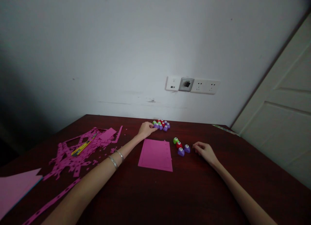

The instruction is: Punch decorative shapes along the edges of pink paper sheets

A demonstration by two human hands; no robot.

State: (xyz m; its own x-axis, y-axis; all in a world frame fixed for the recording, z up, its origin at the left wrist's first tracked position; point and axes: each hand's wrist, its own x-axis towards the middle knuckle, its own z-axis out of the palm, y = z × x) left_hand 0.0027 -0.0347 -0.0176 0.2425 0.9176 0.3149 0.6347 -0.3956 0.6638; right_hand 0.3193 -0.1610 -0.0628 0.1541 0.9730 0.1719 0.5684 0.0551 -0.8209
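My left hand [146, 129] reaches to the back of the table, its fingers closed on a purple paper punch [155, 125] at the left edge of a cluster. That cluster holds several small green, red and purple punches with white round tops. On the right, my right hand [204, 150] rests on the table with curled fingers, and I see nothing in it. Just left of its fingertips stands another purple punch [187, 149]. Beside that are a green punch [176, 140], a red punch [179, 145] and a further purple punch [180, 152]. A pink paper sheet [155, 154] lies flat between my arms.
Punched pink paper scraps [80, 150] cover the left side, with a yellow utility knife [84, 145] on top. Pink sheets [17, 189] lie at the near left. A ruler-like strip [225, 130] lies at the back right. The wall with sockets [205, 86] borders the table [184, 192].
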